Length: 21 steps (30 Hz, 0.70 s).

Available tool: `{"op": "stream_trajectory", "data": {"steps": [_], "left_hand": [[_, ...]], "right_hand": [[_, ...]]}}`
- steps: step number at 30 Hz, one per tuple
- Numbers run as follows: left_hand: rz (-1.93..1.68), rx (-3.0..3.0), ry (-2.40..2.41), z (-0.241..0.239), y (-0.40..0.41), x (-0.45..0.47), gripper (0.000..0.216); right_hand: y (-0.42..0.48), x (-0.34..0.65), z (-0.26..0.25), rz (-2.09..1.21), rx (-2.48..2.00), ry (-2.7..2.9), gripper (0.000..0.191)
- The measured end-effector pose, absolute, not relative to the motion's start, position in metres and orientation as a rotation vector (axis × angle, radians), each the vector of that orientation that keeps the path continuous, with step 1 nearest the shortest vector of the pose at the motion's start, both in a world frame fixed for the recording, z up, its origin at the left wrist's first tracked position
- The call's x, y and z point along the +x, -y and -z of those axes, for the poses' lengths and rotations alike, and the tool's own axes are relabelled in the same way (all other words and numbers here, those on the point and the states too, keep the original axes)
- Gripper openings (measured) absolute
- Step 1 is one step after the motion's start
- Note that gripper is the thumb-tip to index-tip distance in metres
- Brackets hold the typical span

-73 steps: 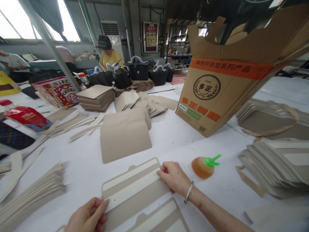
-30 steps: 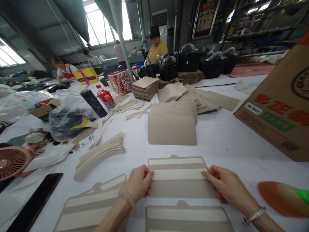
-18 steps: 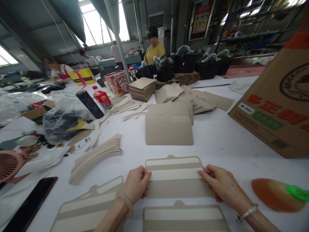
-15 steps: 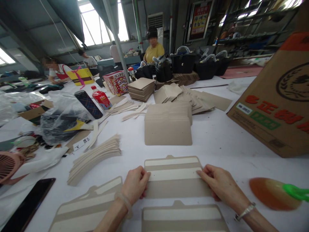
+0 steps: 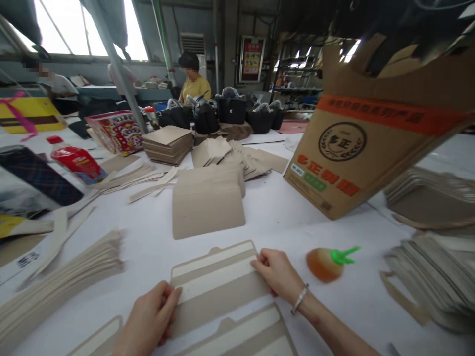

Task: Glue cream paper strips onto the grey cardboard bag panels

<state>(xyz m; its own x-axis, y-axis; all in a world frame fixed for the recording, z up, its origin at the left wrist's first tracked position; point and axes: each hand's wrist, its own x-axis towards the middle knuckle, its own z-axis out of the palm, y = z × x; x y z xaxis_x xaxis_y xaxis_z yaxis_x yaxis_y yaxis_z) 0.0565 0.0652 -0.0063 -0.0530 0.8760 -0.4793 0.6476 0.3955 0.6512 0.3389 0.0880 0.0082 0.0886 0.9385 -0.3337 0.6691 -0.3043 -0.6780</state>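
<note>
A flat beige panel (image 5: 218,301) with white strips across it lies on the white table in front of me. My left hand (image 5: 150,316) presses its fingertips on the left end of the middle white strip (image 5: 217,279). My right hand (image 5: 276,272), a bracelet on its wrist, presses on the strip's right end with fingers curled down. A second striped panel (image 5: 248,336) lies nearer me, and the corner of a third (image 5: 98,338) shows at lower left.
An orange bottle with a green cap (image 5: 326,262) lies right of my right hand. A large brown carton (image 5: 356,153) stands behind it, and beige piece stacks sit at right (image 5: 438,277), left (image 5: 55,291) and centre (image 5: 208,202). People work at the far end.
My view has swung right, so the fan, phone and plastic bags on the left are out of sight. Both hands stay on the ends of the white strip.
</note>
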Motion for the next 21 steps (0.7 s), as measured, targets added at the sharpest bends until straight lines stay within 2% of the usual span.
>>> {"op": "stream_trajectory", "data": {"steps": [21], "left_hand": [[-0.351,1.376,-1.840,0.0051,-0.0623,0.0625,0.033]], "right_hand": [[-0.0869,0.3419,-0.0131,-0.916,-2.031,1.675,0.020]]}}
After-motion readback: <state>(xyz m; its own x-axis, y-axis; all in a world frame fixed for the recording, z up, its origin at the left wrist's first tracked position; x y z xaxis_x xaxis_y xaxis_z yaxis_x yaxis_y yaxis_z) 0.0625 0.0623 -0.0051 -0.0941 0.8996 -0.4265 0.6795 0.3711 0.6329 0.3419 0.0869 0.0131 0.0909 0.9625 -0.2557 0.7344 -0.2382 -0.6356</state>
